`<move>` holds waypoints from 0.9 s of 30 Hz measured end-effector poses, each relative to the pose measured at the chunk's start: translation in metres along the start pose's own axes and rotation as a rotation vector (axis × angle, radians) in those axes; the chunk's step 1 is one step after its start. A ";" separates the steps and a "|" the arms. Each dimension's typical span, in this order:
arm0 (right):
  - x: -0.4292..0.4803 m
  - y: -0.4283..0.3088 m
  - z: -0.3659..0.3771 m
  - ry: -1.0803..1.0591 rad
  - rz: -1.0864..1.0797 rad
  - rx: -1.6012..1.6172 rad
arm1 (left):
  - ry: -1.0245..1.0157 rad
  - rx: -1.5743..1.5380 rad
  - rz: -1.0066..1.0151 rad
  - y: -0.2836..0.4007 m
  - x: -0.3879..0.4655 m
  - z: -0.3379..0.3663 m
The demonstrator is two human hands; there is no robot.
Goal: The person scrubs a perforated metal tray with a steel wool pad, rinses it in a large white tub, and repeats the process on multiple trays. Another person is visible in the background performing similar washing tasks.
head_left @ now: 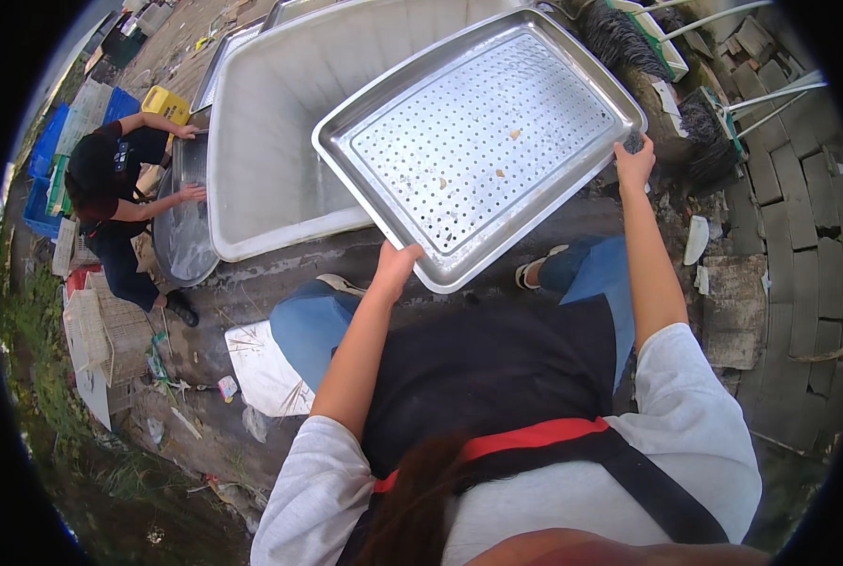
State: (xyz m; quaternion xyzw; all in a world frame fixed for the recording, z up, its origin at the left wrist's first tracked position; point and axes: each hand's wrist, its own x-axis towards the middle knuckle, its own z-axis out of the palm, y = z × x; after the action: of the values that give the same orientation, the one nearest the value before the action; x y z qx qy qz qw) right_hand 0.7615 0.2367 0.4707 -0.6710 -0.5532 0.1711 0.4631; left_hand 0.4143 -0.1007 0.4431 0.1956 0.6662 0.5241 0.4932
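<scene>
A shallow perforated metal tray is held up in front of me, tilted, partly over the rim of a large white plastic tub. My left hand grips the tray's near left corner. At the right corner, my right hand grasps the rim, with a dark scouring pad between fingers and tray. A few small tan scraps lie on the perforated bottom. The tub's right part is hidden behind the tray.
At left, a co-worker bends over a round metal basin beside the tub. A yellow jug and plastic crates stand around there. Brooms lie at right by grey paving bricks. A white slab lies near my left leg.
</scene>
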 end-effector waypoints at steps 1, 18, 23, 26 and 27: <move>-0.001 -0.007 -0.001 -0.001 -0.047 -0.179 | 0.019 0.062 -0.027 0.003 0.003 0.000; -0.112 -0.145 0.151 -0.484 -0.891 -0.263 | 0.448 -0.192 0.498 0.054 0.084 -0.014; -0.114 -0.135 0.146 -0.346 -0.754 -0.480 | 0.410 -0.306 0.462 0.063 0.084 -0.007; -0.202 -0.158 0.163 -0.754 -1.054 -0.124 | 0.360 -0.330 0.409 0.067 0.091 -0.006; -0.225 -0.173 0.182 -0.866 -1.169 -0.016 | 0.333 -0.336 0.413 0.068 0.093 -0.007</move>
State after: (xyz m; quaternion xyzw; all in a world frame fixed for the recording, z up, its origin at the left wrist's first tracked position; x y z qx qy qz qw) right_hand 0.4514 0.1060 0.4539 -0.1413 -0.9562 0.1423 0.2134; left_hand 0.3504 -0.0068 0.4612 0.1541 0.5881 0.7407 0.2860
